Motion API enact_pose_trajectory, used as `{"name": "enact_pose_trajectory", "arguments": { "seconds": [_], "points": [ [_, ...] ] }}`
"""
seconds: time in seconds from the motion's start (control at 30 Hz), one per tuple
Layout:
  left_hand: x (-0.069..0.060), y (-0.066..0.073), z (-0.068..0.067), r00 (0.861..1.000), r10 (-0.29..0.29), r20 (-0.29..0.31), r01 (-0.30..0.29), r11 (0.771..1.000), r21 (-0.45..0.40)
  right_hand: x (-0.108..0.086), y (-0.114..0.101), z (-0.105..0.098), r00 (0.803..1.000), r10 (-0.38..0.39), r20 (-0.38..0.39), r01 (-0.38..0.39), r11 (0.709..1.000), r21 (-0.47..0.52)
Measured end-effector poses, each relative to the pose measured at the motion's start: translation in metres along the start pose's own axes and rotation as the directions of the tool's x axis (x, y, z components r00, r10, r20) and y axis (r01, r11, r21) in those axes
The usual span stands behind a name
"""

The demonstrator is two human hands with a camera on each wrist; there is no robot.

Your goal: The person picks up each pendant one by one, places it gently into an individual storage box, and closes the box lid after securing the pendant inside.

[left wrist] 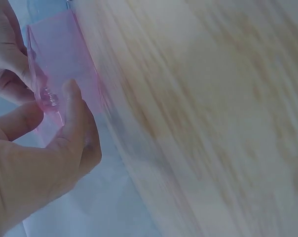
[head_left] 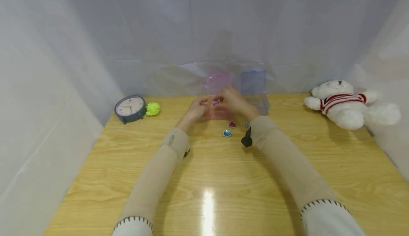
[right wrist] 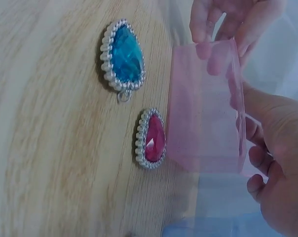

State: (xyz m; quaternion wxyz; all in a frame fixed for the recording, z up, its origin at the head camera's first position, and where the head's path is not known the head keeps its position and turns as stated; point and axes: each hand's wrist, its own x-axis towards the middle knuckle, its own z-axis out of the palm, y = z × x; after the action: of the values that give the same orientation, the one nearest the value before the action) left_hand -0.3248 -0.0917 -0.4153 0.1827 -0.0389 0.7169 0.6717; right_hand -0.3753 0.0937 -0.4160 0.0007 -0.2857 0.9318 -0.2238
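An open pink see-through box point(head_left: 218, 115) stands at the table's back, its lid point(head_left: 219, 83) raised. At its left end my left hand point(head_left: 197, 110) grips the wall between thumb and fingers. My right hand point(head_left: 234, 101) is over the box, fingers curled at a pink gem point(head_left: 216, 103) with a silvery beaded edge. Through the pink plastic the beads point(left wrist: 51, 98) show in the left wrist view. The right wrist view shows a red-pink gem point(right wrist: 154, 138) and a blue gem point(right wrist: 127, 54) on the table before the box point(right wrist: 203, 108).
Right of the pink box stands an open box with a blue lid point(head_left: 253, 82). Another blue gem point(head_left: 247, 125) lies near my right wrist. A clock point(head_left: 130, 107) and a yellow-green fuzzy ball point(head_left: 153, 109) are at left, a white plush toy point(head_left: 343, 104) at right.
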Motion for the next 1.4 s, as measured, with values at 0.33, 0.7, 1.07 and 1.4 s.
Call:
{"name": "enact_pose_trajectory", "arguments": {
  "seconds": [0.33,0.7,1.07,1.4],
  "points": [
    [0.001,-0.002,0.001,0.999,0.016,-0.033,-0.015,0.999,0.032,0.006,-0.009,0.000,0.997,0.047,0.057,-0.040,0.993,-0.110],
    [-0.001,-0.009,0.007,0.999,0.017,-0.051,-0.015,0.999,0.035,-0.004,0.003,0.000,0.998,0.033,-0.048,-0.026,0.988,0.149],
    [0.008,-0.005,0.006,0.996,0.021,-0.083,-0.018,0.999,0.037,-0.031,0.007,-0.032,0.986,0.056,-0.159,0.019,0.900,0.435],
    [0.001,-0.009,0.001,0.995,-0.074,-0.059,0.075,0.997,0.009,-0.059,0.011,-0.038,0.991,-0.040,-0.131,0.084,0.934,0.347]
  ]
}}
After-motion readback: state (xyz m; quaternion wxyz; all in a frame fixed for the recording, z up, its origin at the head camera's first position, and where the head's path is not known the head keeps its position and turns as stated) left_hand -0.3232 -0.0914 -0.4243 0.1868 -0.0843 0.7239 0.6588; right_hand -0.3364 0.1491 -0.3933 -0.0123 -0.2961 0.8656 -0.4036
